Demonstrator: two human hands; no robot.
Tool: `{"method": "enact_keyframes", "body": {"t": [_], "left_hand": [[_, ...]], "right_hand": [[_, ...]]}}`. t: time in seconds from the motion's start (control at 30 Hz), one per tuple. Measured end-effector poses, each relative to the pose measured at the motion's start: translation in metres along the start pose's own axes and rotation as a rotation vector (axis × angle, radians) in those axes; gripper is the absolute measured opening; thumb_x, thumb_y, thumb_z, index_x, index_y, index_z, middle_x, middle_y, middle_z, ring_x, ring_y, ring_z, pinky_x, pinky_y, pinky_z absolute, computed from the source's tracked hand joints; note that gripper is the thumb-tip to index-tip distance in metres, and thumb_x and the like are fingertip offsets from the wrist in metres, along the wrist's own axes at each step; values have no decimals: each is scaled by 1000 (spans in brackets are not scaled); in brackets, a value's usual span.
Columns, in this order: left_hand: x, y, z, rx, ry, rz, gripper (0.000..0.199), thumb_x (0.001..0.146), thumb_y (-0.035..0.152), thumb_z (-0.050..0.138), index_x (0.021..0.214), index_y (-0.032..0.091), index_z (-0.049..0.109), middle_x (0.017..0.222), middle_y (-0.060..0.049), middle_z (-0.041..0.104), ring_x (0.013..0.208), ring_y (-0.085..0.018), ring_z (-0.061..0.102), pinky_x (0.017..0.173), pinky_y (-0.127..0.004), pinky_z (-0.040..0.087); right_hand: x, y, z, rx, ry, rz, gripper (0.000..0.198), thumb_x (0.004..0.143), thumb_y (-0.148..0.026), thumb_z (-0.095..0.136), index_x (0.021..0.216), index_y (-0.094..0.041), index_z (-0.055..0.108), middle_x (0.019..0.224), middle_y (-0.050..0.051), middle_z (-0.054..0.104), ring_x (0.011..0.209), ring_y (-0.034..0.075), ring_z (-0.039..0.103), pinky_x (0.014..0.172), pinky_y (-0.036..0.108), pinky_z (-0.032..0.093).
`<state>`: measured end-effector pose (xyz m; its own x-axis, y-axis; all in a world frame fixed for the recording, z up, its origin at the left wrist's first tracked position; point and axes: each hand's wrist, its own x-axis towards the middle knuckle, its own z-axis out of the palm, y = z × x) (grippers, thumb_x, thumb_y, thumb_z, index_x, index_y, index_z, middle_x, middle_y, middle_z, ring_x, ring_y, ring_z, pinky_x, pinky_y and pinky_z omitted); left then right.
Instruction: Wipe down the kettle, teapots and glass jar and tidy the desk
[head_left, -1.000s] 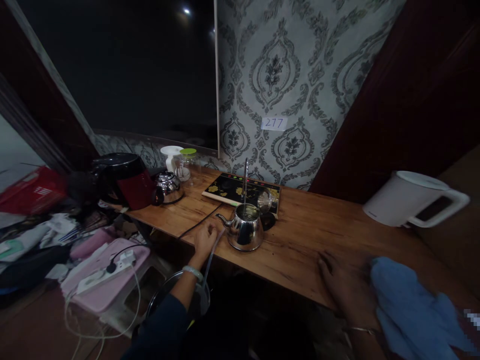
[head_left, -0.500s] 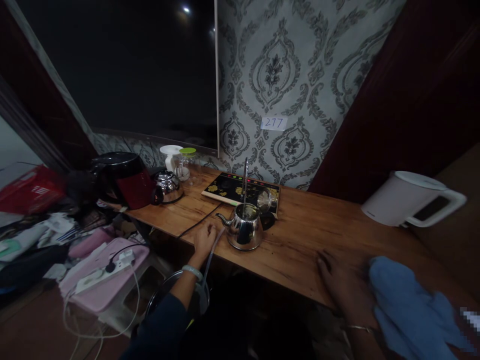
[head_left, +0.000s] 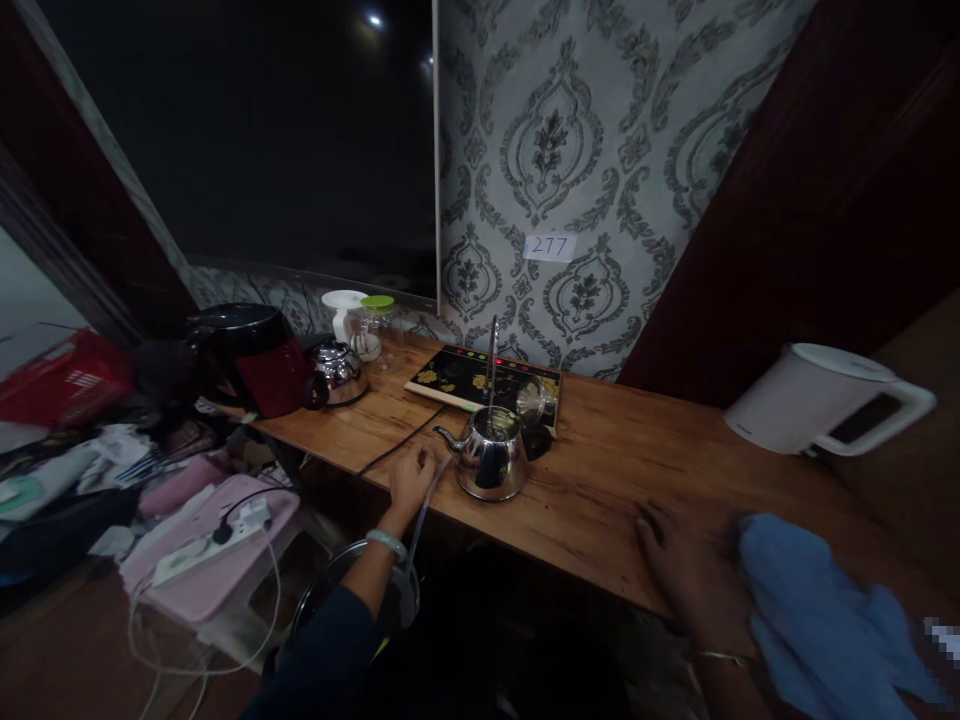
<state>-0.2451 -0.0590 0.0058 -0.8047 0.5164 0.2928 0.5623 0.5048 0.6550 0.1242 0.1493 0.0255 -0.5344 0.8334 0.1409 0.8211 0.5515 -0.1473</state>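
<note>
A shiny metal kettle (head_left: pixel 491 468) with its lid off stands near the table's front edge, spout to the left. A thin curved metal faucet (head_left: pixel 493 365) reaches down into its opening. My left hand (head_left: pixel 411 475) rests at the table edge left of the kettle, fingers curled, with nothing visible in them. Close along its right side runs a clear hose (head_left: pixel 427 505), which goes down below the table. My right hand (head_left: pixel 694 575) lies on the table to the right, thumb apart from the fingers, beside a blue cloth (head_left: pixel 829 610); its fingers are dim.
Behind the kettle sits a black induction cooker (head_left: pixel 457 375) with gold flowers and a glass lid (head_left: pixel 531 400). A white electric kettle (head_left: pixel 810 400) stands far right. Leftward are a second metal kettle (head_left: pixel 339 372), a red-black appliance (head_left: pixel 262 365) and a green-lidded jar (head_left: pixel 379 330). A power strip (head_left: pixel 202 550) lies on a pink stool (head_left: pixel 217 595).
</note>
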Motion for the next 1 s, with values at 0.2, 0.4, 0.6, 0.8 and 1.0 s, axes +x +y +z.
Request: {"method": "enact_keyframes", "body": {"t": [0.2, 0.4, 0.6, 0.8, 1.0], "left_hand": [[0, 0, -1, -7, 0, 3, 14, 88, 19, 55, 89, 19, 69, 72, -1, 69, 70, -18, 65, 66, -26, 40], [0, 2, -2, 11, 1, -6, 14, 87, 19, 55, 90, 19, 69, 72, -2, 68, 69, -18, 64, 66, -26, 40], [1, 3, -2, 21, -1, -19, 13, 86, 20, 56, 89, 20, 69, 71, 0, 68, 66, -17, 63, 63, -26, 38], [1, 5, -2, 14, -1, -30, 12, 87, 19, 56, 89, 19, 68, 72, -1, 69, 68, -18, 64, 63, -26, 37], [-1, 7, -3, 12, -6, -30, 12, 88, 20, 55, 89, 21, 66, 72, 0, 68, 69, -18, 64, 64, -26, 38]], "right_hand": [[0, 0, 1, -5, 24, -5, 53, 99, -35, 35, 130, -12, 70, 139, 12, 67, 132, 28, 60, 116, 42, 39], [-1, -1, -1, 28, 49, -13, 49, 100, -34, 36, 128, -16, 72, 139, 11, 68, 131, 29, 61, 115, 44, 41], [-1, -1, -1, 48, 16, 16, 55, 100, -37, 32, 132, -12, 69, 141, 12, 66, 131, 29, 60, 114, 43, 42], [1, 5, 7, 75, 0, 28, 55, 100, -39, 32, 134, -16, 67, 144, 9, 64, 136, 27, 57, 118, 43, 37], [0, -1, 1, 75, -23, 13, 58, 101, -37, 28, 136, -9, 65, 145, 12, 63, 137, 26, 57, 119, 40, 38]]}}
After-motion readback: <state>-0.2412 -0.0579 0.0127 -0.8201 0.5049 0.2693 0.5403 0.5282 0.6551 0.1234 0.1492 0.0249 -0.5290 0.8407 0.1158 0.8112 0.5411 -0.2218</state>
